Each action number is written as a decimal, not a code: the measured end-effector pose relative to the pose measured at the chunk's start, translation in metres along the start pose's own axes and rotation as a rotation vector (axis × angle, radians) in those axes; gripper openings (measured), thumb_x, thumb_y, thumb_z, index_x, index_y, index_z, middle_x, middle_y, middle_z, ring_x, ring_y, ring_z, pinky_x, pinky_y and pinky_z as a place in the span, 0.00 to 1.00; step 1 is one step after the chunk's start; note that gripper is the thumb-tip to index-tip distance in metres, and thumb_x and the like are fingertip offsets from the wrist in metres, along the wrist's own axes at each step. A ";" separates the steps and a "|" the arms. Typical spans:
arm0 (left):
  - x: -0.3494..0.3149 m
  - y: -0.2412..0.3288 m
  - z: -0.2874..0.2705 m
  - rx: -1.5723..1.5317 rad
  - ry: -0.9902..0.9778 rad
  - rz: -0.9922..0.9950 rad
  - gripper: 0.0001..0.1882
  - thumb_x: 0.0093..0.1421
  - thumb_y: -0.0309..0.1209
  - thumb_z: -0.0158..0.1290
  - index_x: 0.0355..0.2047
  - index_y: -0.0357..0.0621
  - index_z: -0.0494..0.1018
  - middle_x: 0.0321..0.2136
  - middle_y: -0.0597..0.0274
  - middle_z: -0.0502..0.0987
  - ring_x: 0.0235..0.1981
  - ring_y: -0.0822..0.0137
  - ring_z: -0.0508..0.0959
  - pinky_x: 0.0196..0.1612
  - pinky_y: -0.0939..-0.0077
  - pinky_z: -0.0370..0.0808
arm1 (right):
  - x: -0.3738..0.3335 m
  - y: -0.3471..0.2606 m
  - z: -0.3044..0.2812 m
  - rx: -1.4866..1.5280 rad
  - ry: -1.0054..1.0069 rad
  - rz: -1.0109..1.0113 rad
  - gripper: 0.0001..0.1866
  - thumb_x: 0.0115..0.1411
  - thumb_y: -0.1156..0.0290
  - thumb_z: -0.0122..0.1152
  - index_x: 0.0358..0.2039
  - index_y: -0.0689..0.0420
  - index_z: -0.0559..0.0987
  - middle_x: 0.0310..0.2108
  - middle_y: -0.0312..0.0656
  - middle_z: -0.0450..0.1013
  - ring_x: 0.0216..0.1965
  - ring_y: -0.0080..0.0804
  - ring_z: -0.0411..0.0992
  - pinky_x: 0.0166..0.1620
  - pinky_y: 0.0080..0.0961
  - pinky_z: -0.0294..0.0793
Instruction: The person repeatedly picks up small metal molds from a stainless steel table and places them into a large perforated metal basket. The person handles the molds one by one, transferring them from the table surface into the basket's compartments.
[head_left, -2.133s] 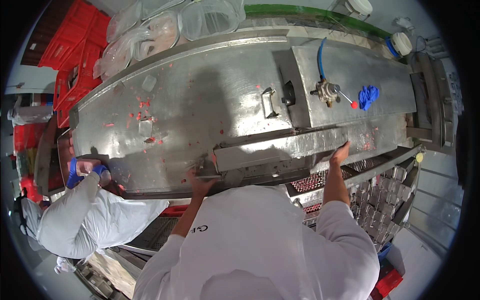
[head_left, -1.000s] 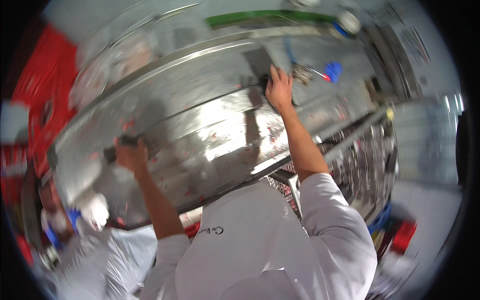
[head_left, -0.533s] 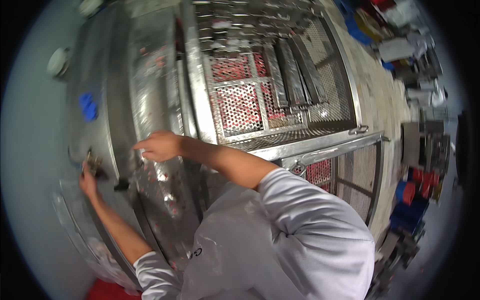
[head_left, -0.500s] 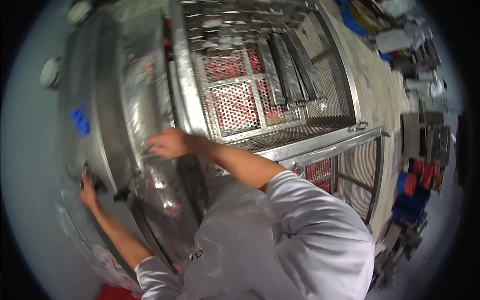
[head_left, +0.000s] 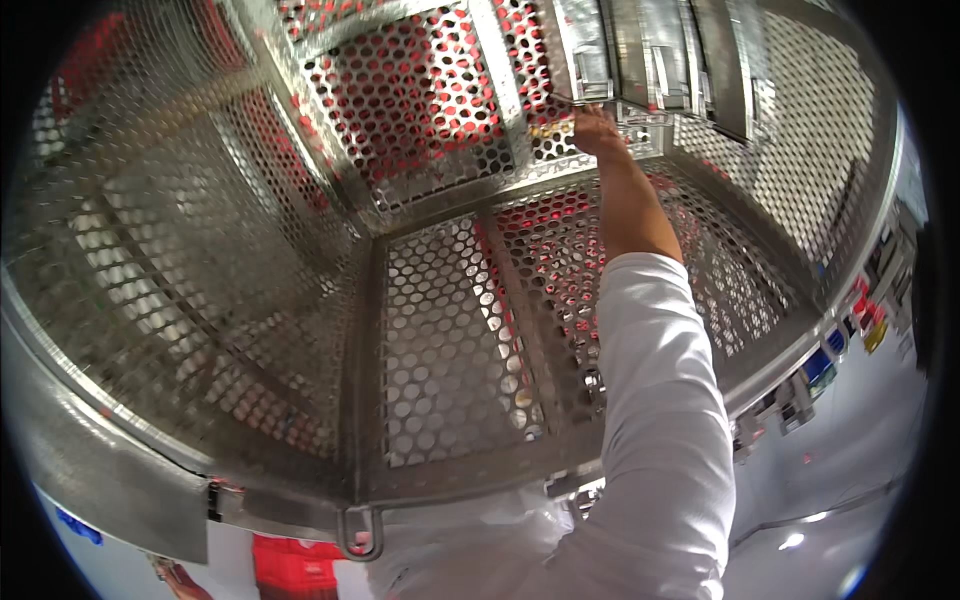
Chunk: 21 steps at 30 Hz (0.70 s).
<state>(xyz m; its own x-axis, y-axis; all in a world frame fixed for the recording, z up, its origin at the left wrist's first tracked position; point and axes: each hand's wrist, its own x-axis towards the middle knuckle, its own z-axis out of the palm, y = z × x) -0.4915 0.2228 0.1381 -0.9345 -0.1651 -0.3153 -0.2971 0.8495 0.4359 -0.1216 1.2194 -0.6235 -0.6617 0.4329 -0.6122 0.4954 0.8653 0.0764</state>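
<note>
My right arm reaches deep into a cage of perforated metal. At its far end, my right hand is at the near end of a long narrow metal mould, its fingers bent against that end; the fingertips are partly hidden. Several similar moulds lie side by side to the right of it. Low at the left edge of the picture, only part of my left hand shows outside the cage, closed at a small metal fitting that I cannot make out clearly.
Tall mesh walls and a metal rim surround my right arm. A metal loop hangs on the near rim. Beside my left hand are a smooth steel panel, a blue item and a red crate. Red shows through the cage floor.
My view has swung over the cage. My right hand has moved from the steel surface on the left down into the cage to the moulds. My left hand has stayed near the metal fitting.
</note>
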 end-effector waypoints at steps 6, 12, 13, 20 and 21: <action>-0.014 0.003 -0.029 -0.153 0.168 -0.089 0.35 0.69 0.52 0.47 0.70 0.47 0.60 0.72 0.55 0.56 0.72 0.57 0.56 0.72 0.59 0.53 | 0.009 0.001 0.013 0.027 -0.169 -0.130 0.25 0.57 0.61 0.60 0.56 0.50 0.77 0.45 0.54 0.79 0.48 0.51 0.77 0.50 0.48 0.75; 0.016 0.007 0.043 -0.315 0.423 -0.380 0.30 0.71 0.49 0.48 0.68 0.48 0.66 0.68 0.58 0.63 0.66 0.61 0.66 0.69 0.66 0.60 | -0.159 -0.109 -0.197 0.453 -0.222 0.012 0.30 0.68 0.43 0.49 0.49 0.59 0.81 0.44 0.61 0.78 0.47 0.59 0.76 0.54 0.48 0.74; 0.017 0.065 0.081 -0.450 0.546 -0.279 0.31 0.70 0.49 0.50 0.66 0.42 0.67 0.67 0.55 0.65 0.65 0.62 0.68 0.65 0.68 0.65 | -0.193 -0.125 -0.257 0.500 -0.225 0.056 0.30 0.68 0.43 0.49 0.49 0.58 0.81 0.45 0.60 0.78 0.48 0.59 0.76 0.54 0.48 0.73; 0.044 0.136 0.119 0.123 1.220 0.113 0.19 0.59 0.44 0.62 0.44 0.45 0.81 0.39 0.56 0.84 0.41 0.54 0.82 0.48 0.60 0.76 | -0.347 -0.119 -0.630 0.396 0.730 -0.283 0.21 0.65 0.56 0.61 0.29 0.64 0.81 0.20 0.42 0.65 0.26 0.28 0.62 0.29 0.34 0.61; 0.068 0.129 0.117 -0.018 1.252 0.038 0.16 0.59 0.41 0.60 0.44 0.47 0.81 0.39 0.57 0.83 0.42 0.54 0.81 0.48 0.60 0.75 | -0.366 -0.114 -0.671 0.341 0.814 -0.306 0.23 0.65 0.57 0.62 0.22 0.66 0.81 0.11 0.36 0.61 0.18 0.19 0.56 0.21 0.31 0.56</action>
<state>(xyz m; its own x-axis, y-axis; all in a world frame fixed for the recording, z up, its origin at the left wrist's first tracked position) -0.5701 0.3801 0.0745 -0.4841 -0.5115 0.7099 -0.2593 0.8587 0.4420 -0.3129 1.1318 0.1198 -0.9175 0.3537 0.1821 0.2874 0.9057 -0.3116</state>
